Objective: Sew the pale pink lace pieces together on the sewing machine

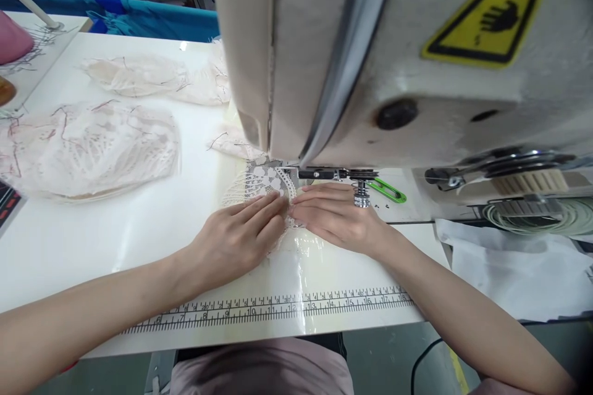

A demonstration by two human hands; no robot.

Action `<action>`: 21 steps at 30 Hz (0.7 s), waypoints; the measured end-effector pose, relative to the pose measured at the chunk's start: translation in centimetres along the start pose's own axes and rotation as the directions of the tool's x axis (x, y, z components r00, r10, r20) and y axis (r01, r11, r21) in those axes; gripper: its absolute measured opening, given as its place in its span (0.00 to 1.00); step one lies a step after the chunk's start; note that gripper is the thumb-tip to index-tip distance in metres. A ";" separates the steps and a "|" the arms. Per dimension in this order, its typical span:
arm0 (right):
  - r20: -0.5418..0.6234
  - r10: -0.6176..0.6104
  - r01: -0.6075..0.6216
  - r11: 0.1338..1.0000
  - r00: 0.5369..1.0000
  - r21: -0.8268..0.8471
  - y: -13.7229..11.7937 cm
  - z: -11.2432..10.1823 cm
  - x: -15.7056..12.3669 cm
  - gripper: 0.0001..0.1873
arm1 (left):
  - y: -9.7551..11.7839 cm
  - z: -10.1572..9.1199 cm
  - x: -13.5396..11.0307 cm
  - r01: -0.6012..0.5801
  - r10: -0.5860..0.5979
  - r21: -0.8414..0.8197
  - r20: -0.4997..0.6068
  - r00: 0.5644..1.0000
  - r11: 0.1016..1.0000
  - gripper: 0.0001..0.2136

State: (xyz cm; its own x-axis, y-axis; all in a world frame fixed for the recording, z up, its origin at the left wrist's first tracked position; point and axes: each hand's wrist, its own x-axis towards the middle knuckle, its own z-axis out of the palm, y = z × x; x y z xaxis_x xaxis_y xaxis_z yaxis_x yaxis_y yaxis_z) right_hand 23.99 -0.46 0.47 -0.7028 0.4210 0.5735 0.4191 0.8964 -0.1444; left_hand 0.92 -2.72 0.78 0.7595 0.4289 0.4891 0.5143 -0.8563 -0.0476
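A piece of white lace (266, 180) lies under the needle area of a sewing machine (319, 62), with a scalloped, curved edge toward the right. My left hand (245, 231) rests flat on the lace, its fingers stretched out and side by side. From the right, my right hand (336, 216) reaches in with its fingers extended and low. Its fingertips touch the lace's curved edge, close to the left fingertips. Part of the lace is hidden beneath both hands. The machine's head covers what lies behind the needle area.
Pale lace pieces with dark red thread ends (88, 148) lie to the left and behind. A green thread snipper (389, 190) sits right of the needle. A printed ruler strip (250, 311) runs along the front edge. White cloth (514, 271) lies at the right.
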 end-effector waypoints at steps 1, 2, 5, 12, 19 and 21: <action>0.014 0.006 -0.005 1.000 1.000 -0.010 0.0 -0.1 0.0 0.09 | 0.0 0.1 0.0 -0.002 0.002 -0.001 0.000 1.000 1.000 0.10; 0.023 0.015 -0.015 1.000 1.000 -0.020 0.0 -0.3 0.1 0.09 | 0.0 0.1 0.0 -0.002 0.002 -0.003 0.001 1.000 1.000 0.10; 0.034 0.046 -0.045 0.999 0.998 -0.030 0.0 -0.5 0.2 0.07 | 0.0 0.2 0.1 0.002 -0.002 -0.005 0.003 1.000 1.000 0.10; 0.108 0.090 -0.084 0.995 0.990 -0.059 0.2 -0.2 -0.1 0.08 | -0.2 0.3 0.2 -0.001 0.001 -0.004 -0.017 1.000 1.000 0.11; 0.073 0.045 -0.039 0.995 0.996 -0.087 -0.7 0.3 0.3 0.08 | -0.5 0.0 0.0 0.035 -0.035 0.015 0.004 0.999 0.999 0.13; 0.087 0.067 -0.058 0.993 0.994 -0.102 -1.0 0.4 0.5 0.09 | -0.6 -0.2 -0.1 0.049 -0.049 0.012 0.022 0.999 0.999 0.12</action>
State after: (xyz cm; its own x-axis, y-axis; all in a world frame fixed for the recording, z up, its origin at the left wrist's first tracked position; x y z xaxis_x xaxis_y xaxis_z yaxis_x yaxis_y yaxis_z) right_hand 22.97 -1.07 0.64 -0.7207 0.4902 0.4902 0.5155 0.8517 -0.0939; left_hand 0.46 -2.27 0.92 0.7417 0.4768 0.4717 0.5557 -0.8307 -0.0341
